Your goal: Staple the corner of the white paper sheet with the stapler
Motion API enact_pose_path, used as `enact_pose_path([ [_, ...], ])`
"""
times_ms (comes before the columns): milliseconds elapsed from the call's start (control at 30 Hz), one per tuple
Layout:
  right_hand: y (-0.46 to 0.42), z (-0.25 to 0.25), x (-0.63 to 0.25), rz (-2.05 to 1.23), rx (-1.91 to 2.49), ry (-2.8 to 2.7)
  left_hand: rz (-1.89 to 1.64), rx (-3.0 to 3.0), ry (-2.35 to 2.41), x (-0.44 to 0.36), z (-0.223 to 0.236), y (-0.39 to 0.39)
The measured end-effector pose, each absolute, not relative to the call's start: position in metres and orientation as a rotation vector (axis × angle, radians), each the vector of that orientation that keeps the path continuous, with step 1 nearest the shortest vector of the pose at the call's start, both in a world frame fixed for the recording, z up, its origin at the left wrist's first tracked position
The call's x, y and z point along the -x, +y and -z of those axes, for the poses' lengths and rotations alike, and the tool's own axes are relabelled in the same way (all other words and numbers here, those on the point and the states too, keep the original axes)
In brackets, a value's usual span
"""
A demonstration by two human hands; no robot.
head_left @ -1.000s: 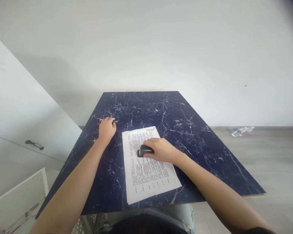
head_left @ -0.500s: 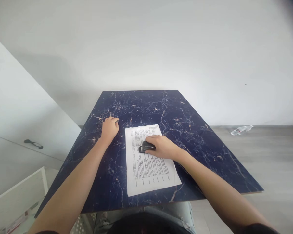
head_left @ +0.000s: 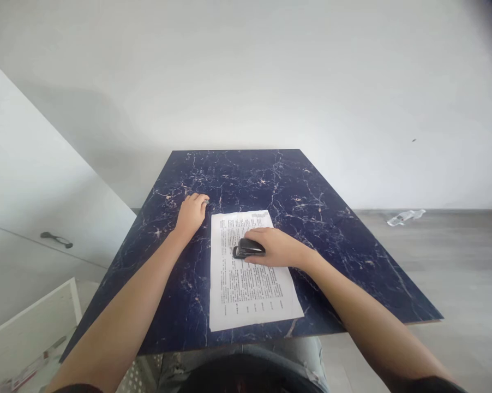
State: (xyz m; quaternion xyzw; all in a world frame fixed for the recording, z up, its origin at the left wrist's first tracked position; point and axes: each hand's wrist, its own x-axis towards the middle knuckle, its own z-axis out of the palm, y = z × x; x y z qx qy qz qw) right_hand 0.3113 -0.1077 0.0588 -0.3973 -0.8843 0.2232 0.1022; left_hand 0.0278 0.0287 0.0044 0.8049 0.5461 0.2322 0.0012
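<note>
At twelve o'clock | your right hand [head_left: 276, 246] clasps black plastic stapler [head_left: 251, 247] | likely stiff; grip mid-body | left hand [head_left: 191, 213]: grasp unclear

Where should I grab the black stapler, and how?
I'd take the black stapler by its right end, coming from the right, as the right hand does: thumb on the near side, fingers across the far side. It's long and narrow, lying sideways over the paper, with its other end sticking out left.
</note>
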Motion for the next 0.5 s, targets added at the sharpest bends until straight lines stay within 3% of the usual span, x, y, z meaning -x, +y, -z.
enact_pose_path([
  [367, -0.105, -0.063, -0.327, -0.631, 1.136, -2.66, -0.655, -2.332, 2.149, -0.021, -0.007, 0.021],
  [500, -0.101, -0.059, -0.325, -0.547, 1.17, -2.584, -0.84, -2.424, 1.98, -0.029, -0.011, 0.016],
])
